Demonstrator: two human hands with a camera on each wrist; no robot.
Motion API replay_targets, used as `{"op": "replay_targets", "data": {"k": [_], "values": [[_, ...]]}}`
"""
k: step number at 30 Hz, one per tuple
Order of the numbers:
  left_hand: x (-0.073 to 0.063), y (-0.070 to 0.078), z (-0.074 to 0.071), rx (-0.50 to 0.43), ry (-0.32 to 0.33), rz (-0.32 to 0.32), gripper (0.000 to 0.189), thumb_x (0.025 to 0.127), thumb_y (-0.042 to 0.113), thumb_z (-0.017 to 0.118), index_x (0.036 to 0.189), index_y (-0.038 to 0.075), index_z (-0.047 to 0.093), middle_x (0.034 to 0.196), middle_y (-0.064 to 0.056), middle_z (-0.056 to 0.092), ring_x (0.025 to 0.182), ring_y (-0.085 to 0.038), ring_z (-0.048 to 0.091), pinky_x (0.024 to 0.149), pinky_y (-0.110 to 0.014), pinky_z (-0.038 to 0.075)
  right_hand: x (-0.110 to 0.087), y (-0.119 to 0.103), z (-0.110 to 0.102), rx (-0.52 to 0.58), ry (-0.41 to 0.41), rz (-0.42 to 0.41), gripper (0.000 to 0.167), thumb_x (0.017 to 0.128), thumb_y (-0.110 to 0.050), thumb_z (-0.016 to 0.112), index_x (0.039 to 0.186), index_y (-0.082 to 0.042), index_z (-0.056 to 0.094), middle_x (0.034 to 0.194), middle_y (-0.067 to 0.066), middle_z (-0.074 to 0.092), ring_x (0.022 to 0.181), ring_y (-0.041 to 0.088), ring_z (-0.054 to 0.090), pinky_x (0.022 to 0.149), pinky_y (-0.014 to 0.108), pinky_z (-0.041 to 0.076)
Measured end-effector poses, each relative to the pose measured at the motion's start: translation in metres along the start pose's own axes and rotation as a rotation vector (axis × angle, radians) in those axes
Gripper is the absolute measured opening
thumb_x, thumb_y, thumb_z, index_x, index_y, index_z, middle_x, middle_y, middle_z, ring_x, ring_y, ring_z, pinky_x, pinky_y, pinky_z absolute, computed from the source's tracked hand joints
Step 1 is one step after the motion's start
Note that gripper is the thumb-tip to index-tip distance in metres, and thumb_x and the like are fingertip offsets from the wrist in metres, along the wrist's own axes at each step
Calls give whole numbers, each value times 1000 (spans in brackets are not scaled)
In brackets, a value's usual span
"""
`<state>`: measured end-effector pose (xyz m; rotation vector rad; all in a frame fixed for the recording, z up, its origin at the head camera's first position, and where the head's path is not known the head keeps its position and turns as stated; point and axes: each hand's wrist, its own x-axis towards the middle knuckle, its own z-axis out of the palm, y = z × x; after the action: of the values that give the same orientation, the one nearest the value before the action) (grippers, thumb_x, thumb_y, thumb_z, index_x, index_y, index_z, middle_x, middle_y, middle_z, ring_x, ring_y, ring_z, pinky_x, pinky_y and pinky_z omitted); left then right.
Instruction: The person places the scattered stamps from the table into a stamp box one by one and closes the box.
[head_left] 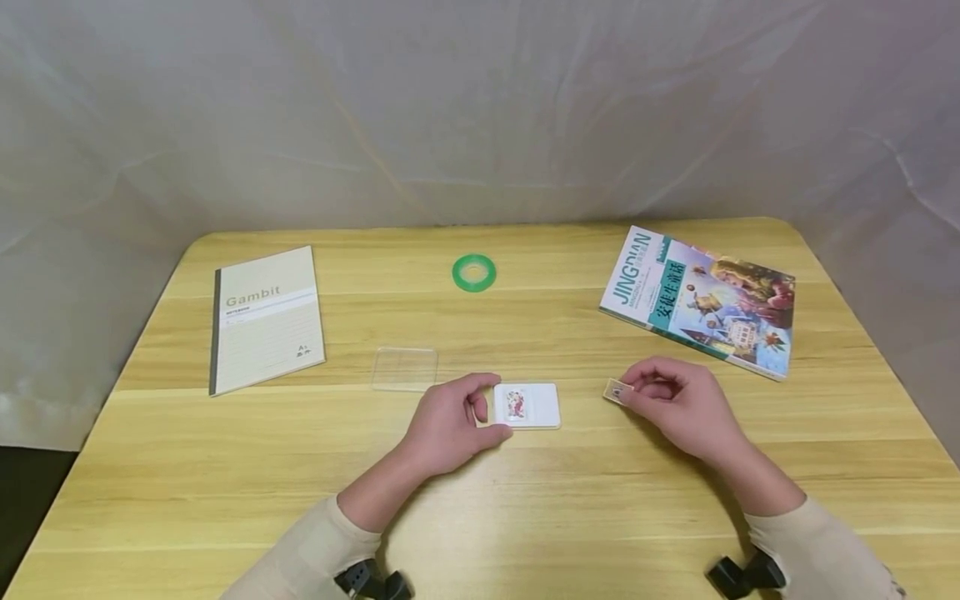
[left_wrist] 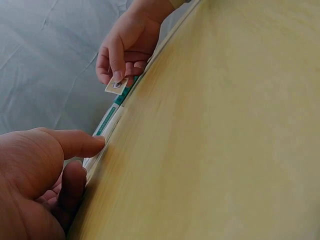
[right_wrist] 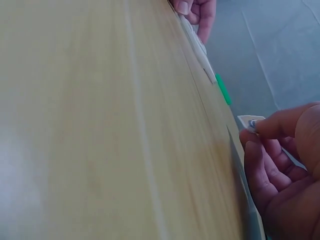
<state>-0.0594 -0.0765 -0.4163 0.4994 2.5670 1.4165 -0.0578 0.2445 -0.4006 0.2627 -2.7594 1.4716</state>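
A small, flat white box (head_left: 542, 407) lies on the wooden table in the head view. Inside its left part is a little picture piece (head_left: 515, 404) with a red and pink print, looking like a stamp. My left hand (head_left: 450, 423) grips the box by its left end, index finger at the far edge and thumb at the near one. Off to the right, my right hand (head_left: 686, 408) pinches a small stamp-like card (head_left: 617, 392) with a dark figure between thumb and fingers. That card (right_wrist: 251, 123) is held above the table in the right wrist view.
A clear square lid (head_left: 405, 369) lies left of the box. Further back sit a roll of green tape (head_left: 474, 272), a beige notebook (head_left: 267, 321) at left and a colourful storybook (head_left: 701, 300) at right. Grey cloth (head_left: 480, 117) hangs behind the table.
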Motion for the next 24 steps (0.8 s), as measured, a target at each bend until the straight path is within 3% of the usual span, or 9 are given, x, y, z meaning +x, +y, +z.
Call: {"op": "replay_targets", "data": {"k": [12, 24], "values": [[1, -1, 1, 2, 1, -1, 58, 74, 17, 89, 125, 3, 65, 73, 6, 57, 53, -7, 46, 54, -25, 42, 7, -13, 18, 177, -96, 27, 12, 87, -5, 78, 97, -3, 74, 83, 7, 70, 68, 17, 65, 61, 25, 53], [1, -2, 0, 8, -2, 1, 58, 74, 17, 89, 125, 3, 65, 73, 6, 57, 54, -7, 47, 53, -25, 41, 16, -27, 45, 212, -166, 107, 12, 85, -5, 79, 96, -4, 76, 83, 8, 69, 66, 21, 65, 61, 31, 56]]}}
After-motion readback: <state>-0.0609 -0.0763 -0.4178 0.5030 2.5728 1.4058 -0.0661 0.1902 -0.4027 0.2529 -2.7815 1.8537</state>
